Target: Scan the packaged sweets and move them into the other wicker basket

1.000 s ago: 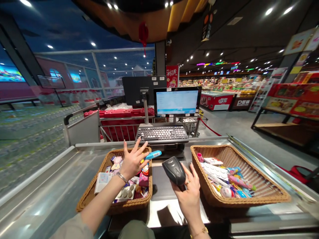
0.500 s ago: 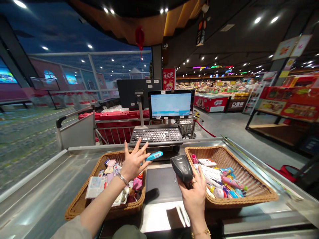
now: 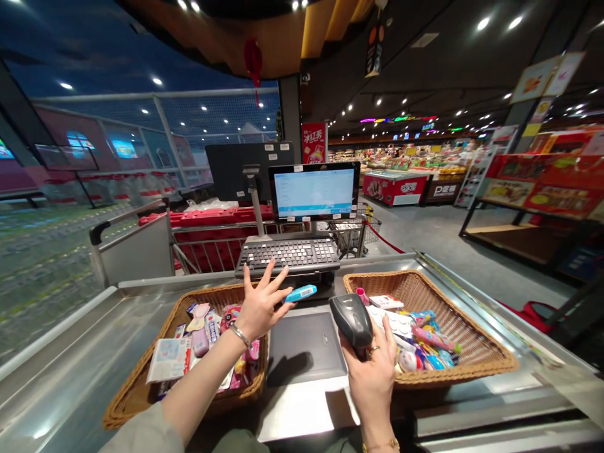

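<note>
A single camera is sitting on the person's head and is looking forward and down across the bench [image 3: 85, 352]. The left hand [image 3: 261, 311] and right hand [image 3: 372, 372] are appearing close, low in the view; the screen [image 3: 315, 190] and floor [image 3: 419, 233] are lying farther away.

The left hand [image 3: 259, 309] pinches a blue packet [image 3: 302, 293], its barcode showing, other fingers spread near the keyboard [image 3: 302, 251]. The right hand [image 3: 375, 374] grips a black scanner [image 3: 352, 319]. Assorted goods [image 3: 200, 341] lie in the left basket [image 3: 114, 410] and right basket [image 3: 486, 355]. Behind the keyboard, a monitor [image 3: 314, 189] glows.
</note>
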Demonstrator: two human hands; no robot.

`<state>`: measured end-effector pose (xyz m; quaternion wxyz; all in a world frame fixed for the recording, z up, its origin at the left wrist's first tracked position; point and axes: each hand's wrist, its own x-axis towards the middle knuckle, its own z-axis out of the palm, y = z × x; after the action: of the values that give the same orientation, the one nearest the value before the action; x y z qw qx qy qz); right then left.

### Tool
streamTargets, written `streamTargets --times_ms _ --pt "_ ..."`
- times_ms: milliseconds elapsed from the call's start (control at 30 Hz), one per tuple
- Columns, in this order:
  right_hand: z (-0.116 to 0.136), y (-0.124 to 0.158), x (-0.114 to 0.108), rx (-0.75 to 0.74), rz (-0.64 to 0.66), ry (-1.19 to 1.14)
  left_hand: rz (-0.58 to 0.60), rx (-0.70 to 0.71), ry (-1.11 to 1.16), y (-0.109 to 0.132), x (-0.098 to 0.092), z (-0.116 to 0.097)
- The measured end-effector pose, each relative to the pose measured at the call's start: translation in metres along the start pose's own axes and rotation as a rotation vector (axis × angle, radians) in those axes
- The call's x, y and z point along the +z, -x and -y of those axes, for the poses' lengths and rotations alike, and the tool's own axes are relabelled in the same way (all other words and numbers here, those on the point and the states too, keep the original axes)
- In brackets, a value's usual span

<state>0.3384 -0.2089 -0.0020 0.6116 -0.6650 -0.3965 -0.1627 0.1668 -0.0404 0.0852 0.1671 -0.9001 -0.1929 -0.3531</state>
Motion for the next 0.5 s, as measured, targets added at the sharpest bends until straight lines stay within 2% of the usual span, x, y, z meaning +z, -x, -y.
streamTargets --times_ms 200,500 --pt "-0.004 -0.002 -0.003 -0.008 -0.057 0.05 0.002 0.023 0.034 -0.011 0.012 -0.011" --pt "-0.012 -0.006 -0.011 0.033 -0.248 0.169 0.02 0.084 0.081 -0.033 0.037 -0.032"
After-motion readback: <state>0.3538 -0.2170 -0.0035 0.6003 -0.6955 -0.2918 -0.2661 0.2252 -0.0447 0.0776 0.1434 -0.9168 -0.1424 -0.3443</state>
